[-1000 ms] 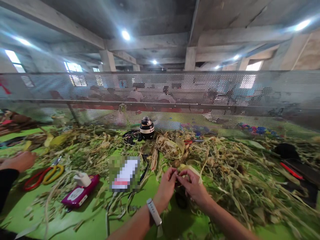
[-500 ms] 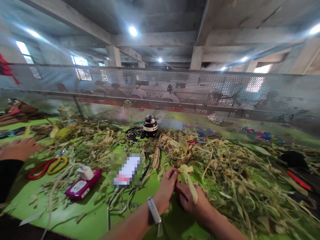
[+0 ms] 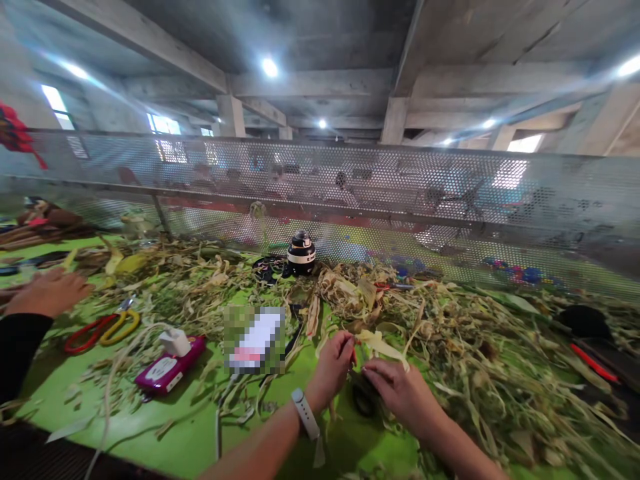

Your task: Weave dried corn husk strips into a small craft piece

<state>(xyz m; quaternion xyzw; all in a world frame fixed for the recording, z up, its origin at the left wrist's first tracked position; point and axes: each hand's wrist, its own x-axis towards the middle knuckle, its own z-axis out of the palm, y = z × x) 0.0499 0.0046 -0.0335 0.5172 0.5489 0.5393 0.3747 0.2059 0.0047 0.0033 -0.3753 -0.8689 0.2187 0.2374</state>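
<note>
My left hand (image 3: 334, 365), with a pale watch band on its wrist, is closed in a pinch. Out of its fingertips comes a pale yellow dried husk strip (image 3: 384, 345), with a small red piece beside them. My right hand (image 3: 397, 390) is just to the right, slightly apart, its thumb and fingers drawn together under the strip's free end. What it pinches, if anything, is too small to tell. Below its fingertips shows a dark ring-shaped thing (image 3: 364, 401); whether the hand touches it cannot be made out. Dried husks (image 3: 450, 333) lie heaped behind and right.
Another person's hand (image 3: 50, 293) rests at the far left near scissors (image 3: 120, 327) with red and yellow handles. A purple power strip (image 3: 170, 365) with a white plug, a blurred phone (image 3: 257, 340) and a black jar (image 3: 301, 253) stand on the green table (image 3: 200, 433). Perforated metal panels (image 3: 375, 180) run behind.
My right hand has drawn away from my left, to the right. The husk strip, which hung down over my right hand, now stretches out to the right.
</note>
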